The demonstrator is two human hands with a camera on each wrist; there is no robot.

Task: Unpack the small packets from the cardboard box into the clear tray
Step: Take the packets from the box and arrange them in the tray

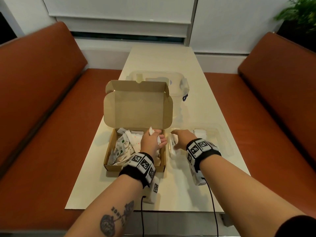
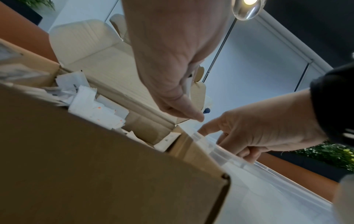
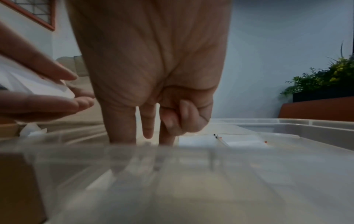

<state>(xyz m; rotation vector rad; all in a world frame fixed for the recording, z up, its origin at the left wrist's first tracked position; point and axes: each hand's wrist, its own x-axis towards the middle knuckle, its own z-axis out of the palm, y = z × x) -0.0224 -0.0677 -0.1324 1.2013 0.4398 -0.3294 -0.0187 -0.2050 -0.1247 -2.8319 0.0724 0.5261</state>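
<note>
While the left hand pinches a white packet over the right side of the open cardboard box of packets, the right hand reaches loosely spread fingers into the clear tray just right of it on the table.

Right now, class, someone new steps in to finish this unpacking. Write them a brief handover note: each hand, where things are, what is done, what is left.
Left hand: over the cardboard box, holding a white packet.
Right hand: fingers down in the near left part of the clear tray, at a packet; whether it has a grip is unclear.
Done: a few packets lie in the tray.
Left: many packets remain in the box; move them across.
</note>
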